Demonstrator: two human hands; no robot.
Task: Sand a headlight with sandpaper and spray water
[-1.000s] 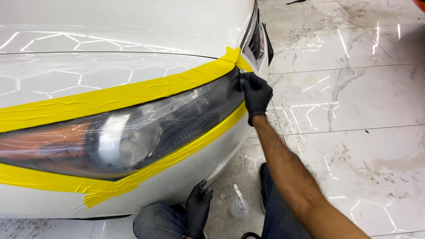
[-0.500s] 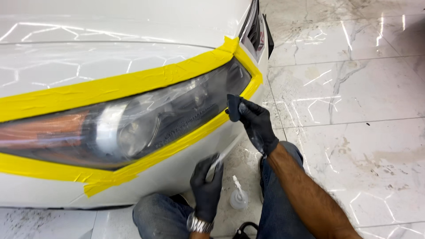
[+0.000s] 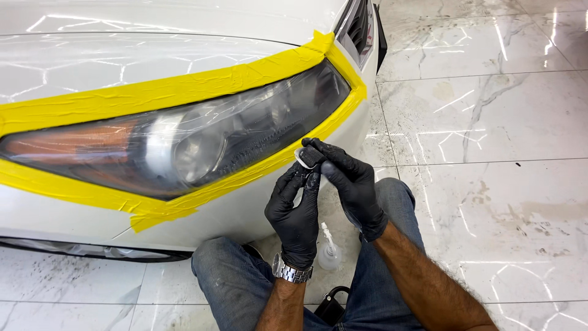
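Right hand (image 3: pixel 352 184) pinches small pad (image 3: pixel 308 157); left hand (image 3: pixel 296 208) steadies pad edge, beside taped headlight (image 3: pixel 177 144).

Your one head view looks steeply down from close range: the headlight (image 3: pixel 184 144) fills the upper left of the frame, your gloved hands (image 3: pixel 324 196) sit low centre, the floor (image 3: pixel 490 141) spreads right

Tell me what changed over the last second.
The right hand came off the headlight edge and down, carrying a small dark pad. The left hand rose to meet it at the pad. The yellow tape, the headlight and the floor bottle stayed put.
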